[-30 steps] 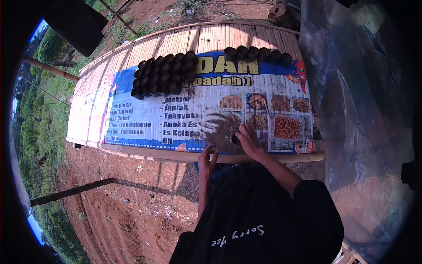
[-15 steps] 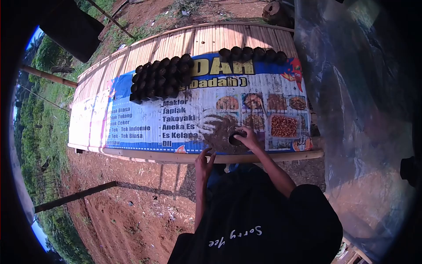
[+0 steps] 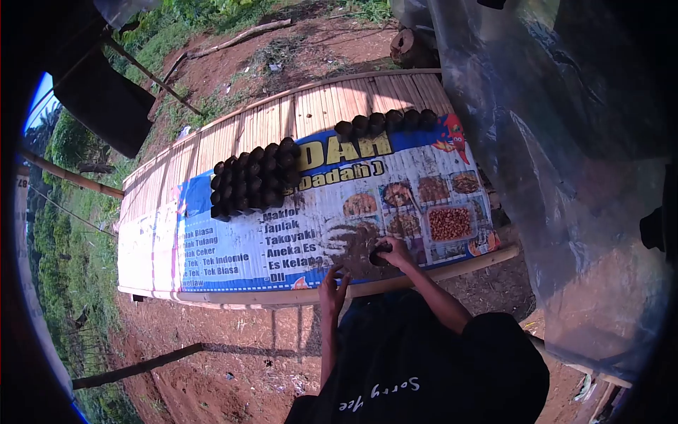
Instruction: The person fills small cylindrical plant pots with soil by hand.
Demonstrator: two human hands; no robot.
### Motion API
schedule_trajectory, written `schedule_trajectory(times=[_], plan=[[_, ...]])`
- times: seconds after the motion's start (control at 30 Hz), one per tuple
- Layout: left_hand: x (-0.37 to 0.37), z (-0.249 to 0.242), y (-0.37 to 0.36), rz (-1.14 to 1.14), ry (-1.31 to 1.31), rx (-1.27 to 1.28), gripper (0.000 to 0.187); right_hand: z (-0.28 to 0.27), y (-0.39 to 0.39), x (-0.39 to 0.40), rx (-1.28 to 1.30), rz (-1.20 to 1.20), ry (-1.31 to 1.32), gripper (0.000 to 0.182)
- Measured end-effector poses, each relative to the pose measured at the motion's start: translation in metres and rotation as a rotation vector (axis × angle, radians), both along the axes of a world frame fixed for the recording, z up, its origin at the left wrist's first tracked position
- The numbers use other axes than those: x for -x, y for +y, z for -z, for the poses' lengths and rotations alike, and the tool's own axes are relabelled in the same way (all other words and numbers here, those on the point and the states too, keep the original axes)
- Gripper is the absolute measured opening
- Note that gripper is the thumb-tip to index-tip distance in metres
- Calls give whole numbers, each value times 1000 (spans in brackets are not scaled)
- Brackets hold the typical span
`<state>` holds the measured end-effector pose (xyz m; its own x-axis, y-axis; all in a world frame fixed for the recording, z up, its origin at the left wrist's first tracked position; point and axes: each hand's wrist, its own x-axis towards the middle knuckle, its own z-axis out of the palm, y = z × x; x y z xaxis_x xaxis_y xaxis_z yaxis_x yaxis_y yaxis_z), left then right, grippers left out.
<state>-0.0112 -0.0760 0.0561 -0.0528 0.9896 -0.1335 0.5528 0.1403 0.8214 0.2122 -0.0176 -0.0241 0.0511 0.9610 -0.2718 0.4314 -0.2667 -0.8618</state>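
Note:
My right hand [image 3: 397,253] grips a small black pot [image 3: 381,253] by its rim, just above a patch of dark soil [image 3: 359,247] on the printed banner. Its fingers are closed round the pot's side; what is inside the pot does not show. Close to the table's front edge, my left hand [image 3: 332,288] has its fingers bent and a little apart, with nothing visible in it. To the right of the pot lies a clear container [image 3: 429,227] filled with small reddish-brown seeds or nuts.
A block of several black pots [image 3: 254,177] stands upright on the banner [image 3: 219,247], and a single row of black pots [image 3: 378,124] lines its far edge. Bamboo slats [image 3: 296,106] form the tabletop. Plastic sheeting [image 3: 551,177] hangs at the right; a pole [image 3: 134,366] crosses at left.
The view has tilted, so the table appears lower and slanted. My right hand still holds the black pot, which now looks more tipped. My left hand stays by the table edge.

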Motion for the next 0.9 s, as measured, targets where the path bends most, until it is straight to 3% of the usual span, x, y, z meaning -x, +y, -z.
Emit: schedule_trajectory(times=[0.07, 0.13, 0.23, 0.4, 0.5, 0.57, 0.67, 0.9], plan=[[1, 7, 10, 53, -33, -109, 36, 3, -1, 0, -39, -37, -114, 31], [-1, -9, 20, 76, -33, -7, 36, 4, -3, 1, -59, -29, -136, 31], [-5, -1, 34, 136, -37, -76, 37, 4, 0, 3, 95, -14, -16, 29], [-12, 9, 56, 239, -99, -23, 38, -1, -3, 8, -12, 26, -114, 29], [-17, 11, 73, 336, -45, 30, 42, 2, -4, 9, 36, 55, -20, 27], [-21, 24, 83, 437, -134, -166, 44, 4, 0, 11, 40, 76, -42, 27], [-29, -1, 91, 483, -70, 42, 45, 5, -4, 15, 66, 97, -66, 27], [-26, 29, 87, 584, -87, -39, 47, 11, -10, 14, -8, 111, -84, 23]])
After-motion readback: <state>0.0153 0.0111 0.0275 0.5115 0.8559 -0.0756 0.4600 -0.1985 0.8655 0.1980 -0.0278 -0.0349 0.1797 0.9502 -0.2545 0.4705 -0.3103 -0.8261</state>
